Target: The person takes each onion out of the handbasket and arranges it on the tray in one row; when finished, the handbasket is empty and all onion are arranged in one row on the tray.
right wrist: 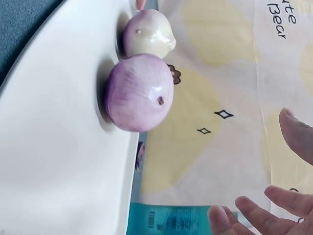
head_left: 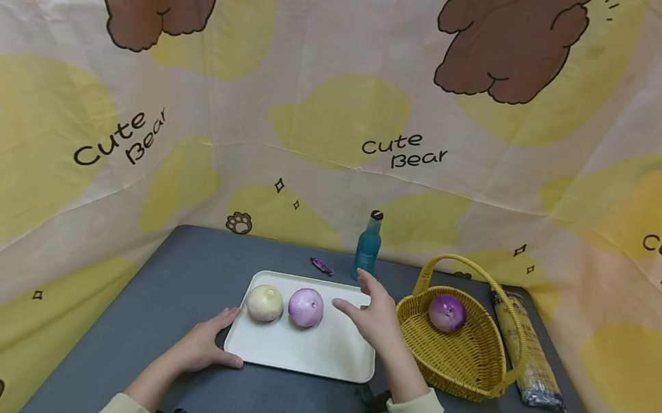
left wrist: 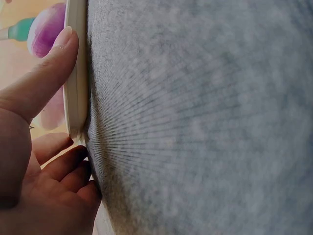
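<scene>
A white tray (head_left: 324, 361) lies on the table with a pale onion (head_left: 265, 303) and a light purple onion (head_left: 306, 307) on it. My left hand (head_left: 204, 342) holds the tray's front left corner, thumb at the front rim and fingers along the left side. In the left wrist view, the thumb (left wrist: 54, 66) lies against the rim. Over the tray's right side hovers my right hand (head_left: 376, 315), thumb and fingers spread apart and nothing between them. The light purple onion (right wrist: 139, 93) sits apart from that hand in the right wrist view.
To the tray's right stands a yellow wicker basket (head_left: 453, 373) with a tall handle, holding a dark purple onion (head_left: 447, 313). A long plastic packet (head_left: 535, 359) lies beyond it. Behind the tray are a blue bottle (head_left: 368, 247) and a small purple wrapped candy (head_left: 321, 266).
</scene>
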A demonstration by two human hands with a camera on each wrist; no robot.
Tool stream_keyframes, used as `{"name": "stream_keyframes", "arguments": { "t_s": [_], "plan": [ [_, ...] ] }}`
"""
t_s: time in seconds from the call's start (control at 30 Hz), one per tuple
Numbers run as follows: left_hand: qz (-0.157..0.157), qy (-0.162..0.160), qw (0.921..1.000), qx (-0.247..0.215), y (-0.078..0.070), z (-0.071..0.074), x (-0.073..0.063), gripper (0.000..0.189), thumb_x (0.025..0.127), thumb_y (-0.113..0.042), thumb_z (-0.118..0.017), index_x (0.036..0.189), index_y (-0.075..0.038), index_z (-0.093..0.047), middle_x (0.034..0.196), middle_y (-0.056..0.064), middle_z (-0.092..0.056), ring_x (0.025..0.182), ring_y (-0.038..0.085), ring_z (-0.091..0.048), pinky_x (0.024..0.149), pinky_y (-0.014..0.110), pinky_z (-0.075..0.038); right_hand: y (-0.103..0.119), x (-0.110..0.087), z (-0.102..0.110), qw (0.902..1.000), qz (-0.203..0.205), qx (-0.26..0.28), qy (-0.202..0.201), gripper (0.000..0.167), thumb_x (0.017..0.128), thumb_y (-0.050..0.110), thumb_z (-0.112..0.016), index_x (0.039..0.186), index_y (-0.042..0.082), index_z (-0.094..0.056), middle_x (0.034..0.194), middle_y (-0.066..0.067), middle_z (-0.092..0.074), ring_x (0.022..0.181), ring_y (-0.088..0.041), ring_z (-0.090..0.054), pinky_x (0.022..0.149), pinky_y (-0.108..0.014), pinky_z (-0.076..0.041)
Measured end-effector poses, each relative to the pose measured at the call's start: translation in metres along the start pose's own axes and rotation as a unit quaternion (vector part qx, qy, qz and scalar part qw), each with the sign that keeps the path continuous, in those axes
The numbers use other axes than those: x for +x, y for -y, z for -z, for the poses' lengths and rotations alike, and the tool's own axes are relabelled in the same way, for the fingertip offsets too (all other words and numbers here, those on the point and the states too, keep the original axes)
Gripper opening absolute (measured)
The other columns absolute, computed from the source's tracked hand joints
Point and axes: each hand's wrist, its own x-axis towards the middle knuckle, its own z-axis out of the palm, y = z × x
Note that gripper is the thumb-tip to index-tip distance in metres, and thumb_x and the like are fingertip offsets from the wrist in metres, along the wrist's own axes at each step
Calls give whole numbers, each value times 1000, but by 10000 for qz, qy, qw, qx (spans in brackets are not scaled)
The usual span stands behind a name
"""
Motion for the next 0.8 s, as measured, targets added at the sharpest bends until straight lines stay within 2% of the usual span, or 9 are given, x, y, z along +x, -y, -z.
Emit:
{"name": "stream_keyframes", "arguments": {
  "t_s": [0.47, 0.8],
  "plan": [
    [62, -2, 10000, 7, 0, 0, 0, 121, 62, -50, -94, 158, -7, -33, 163, 23, -28, 150, 48, -25, 114, 68, -27, -14, -5, 27, 9992, -155, -192, -301, 78, 86, 35, -81, 151, 11, -45, 153, -15, -49, 135, -38, -52, 101, -53, -52],
    [3, 54, 10000, -5, -1, 2, -1, 120, 63, -48, -94, 158, -7, -33, 163, 23, -27, 149, 48, -25, 114, 67, -28, -22, -9, 46, 9975, -452, -274, -465, 79, 87, 38, -80, 152, 14, -43, 150, -17, -51, 135, -37, -52, 104, -53, -49]
  ]
}}
